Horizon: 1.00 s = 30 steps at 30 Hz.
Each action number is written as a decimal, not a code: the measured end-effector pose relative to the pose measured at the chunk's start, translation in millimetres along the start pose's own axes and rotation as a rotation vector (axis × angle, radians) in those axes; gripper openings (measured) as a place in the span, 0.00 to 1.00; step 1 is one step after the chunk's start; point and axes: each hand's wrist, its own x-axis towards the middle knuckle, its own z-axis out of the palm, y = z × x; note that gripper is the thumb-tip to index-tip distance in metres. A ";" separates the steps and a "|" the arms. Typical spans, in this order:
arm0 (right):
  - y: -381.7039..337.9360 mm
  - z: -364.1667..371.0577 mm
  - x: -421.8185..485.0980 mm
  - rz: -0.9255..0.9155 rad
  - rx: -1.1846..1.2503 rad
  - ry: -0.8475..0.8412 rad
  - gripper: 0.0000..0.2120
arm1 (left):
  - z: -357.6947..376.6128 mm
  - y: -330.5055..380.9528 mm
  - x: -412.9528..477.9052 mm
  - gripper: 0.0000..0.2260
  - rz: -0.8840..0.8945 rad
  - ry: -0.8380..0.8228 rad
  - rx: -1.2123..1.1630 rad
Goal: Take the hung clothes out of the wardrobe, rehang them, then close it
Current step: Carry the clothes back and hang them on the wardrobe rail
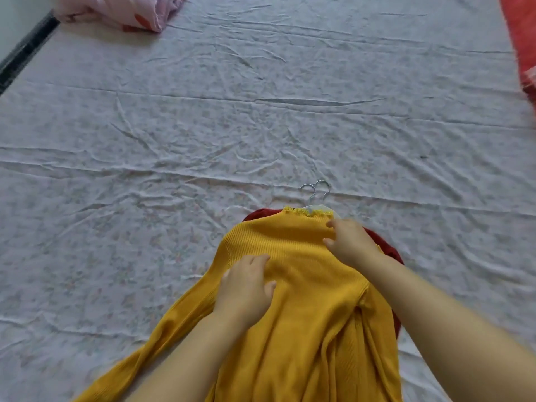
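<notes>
No readable text — no labels, no numbers

bed (290, 126): covered by creased pale floral sheet | pink bedding (121, 10): heaped far left | red fabric (525, 39): seen at right edge | light: evenly diffused

Two hands are in view, the left hand (246, 282) and the right hand (352, 242), each resting on knitwear. There are two garments: one yellow sweater (304, 309) directly under the fingers of both hands, and one dark red garment (388, 250) beneath it, showing just beyond the right fingers. Two metal hanger hooks (307, 184) (324, 181) lie side by side just past the right fingertips. One pale floral bed sheet (261, 111) spreads beyond all the fingers. Far from them lie one pink bundle (121, 13) and one red cloth (522, 39).
</notes>
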 end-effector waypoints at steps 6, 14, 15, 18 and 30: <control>22.0 19.5 100.7 0.033 0.023 0.024 0.16 | 19.4 -12.6 58.6 0.24 -0.044 0.038 -0.067; 16.3 55.7 160.8 0.093 0.047 0.102 0.12 | 45.8 -30.7 85.8 0.24 -0.045 0.042 -0.035; 13.0 57.7 164.6 0.108 0.052 0.112 0.13 | 47.9 -32.5 86.9 0.24 -0.043 0.044 -0.033; 5.4 64.3 174.1 0.162 0.114 0.072 0.13 | 52.3 -37.3 88.7 0.24 -0.043 0.038 -0.037; -7.6 21.4 128.8 0.066 0.752 0.178 0.04 | 35.0 -31.3 64.1 0.23 -0.036 0.077 -0.076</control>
